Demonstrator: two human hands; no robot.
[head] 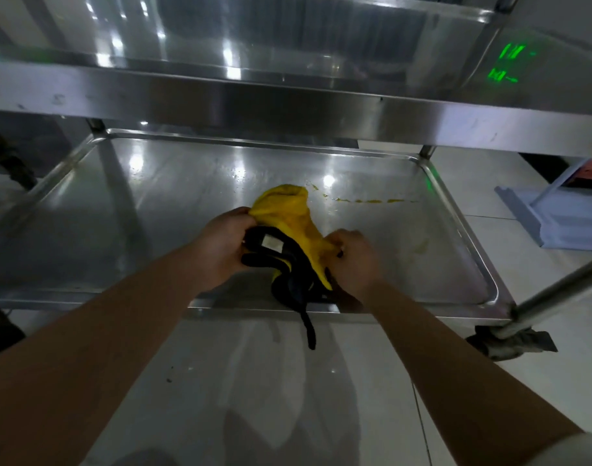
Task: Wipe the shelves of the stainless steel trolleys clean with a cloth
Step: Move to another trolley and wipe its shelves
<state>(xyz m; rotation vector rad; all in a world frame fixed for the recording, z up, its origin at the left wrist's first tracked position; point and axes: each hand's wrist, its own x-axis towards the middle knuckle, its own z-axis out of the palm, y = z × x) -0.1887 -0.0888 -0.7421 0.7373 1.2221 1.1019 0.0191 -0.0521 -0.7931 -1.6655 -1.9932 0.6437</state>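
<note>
1. Yellow cloth (289,216) with a black edging and a white label was bunched between my two hands, held just above the near part of the lower shelf (153,210) of the stainless steel trolley.
2. My left hand (220,245) had its fingers curled round the left side of the bundle, next to the label; my right hand (352,255) pinched the right side, fingers bent onto the fabric. A black strap of the cloth hung over the shelf's near rim.
3. I judged the step in hand to be regathering or refolding the cloth to find a cleaner face, rather than a wiping stroke, as most of the cloth looked lifted off the steel.
4. The work was not done: a thin orange-yellow streak (372,200) lay on the shelf beyond and to the right of the cloth, and a fainter yellowish smear (420,245) showed near the right rim.
5. The next move, as I saw it, called for pressing a flat pad of cloth down and sweeping it out to the right across both marks.
6. The upper shelf (288,105) hung close overhead, so the reach needed to stay low.
7. A grey rag (513,344) sat wrapped at the trolley's near right leg.
</note>
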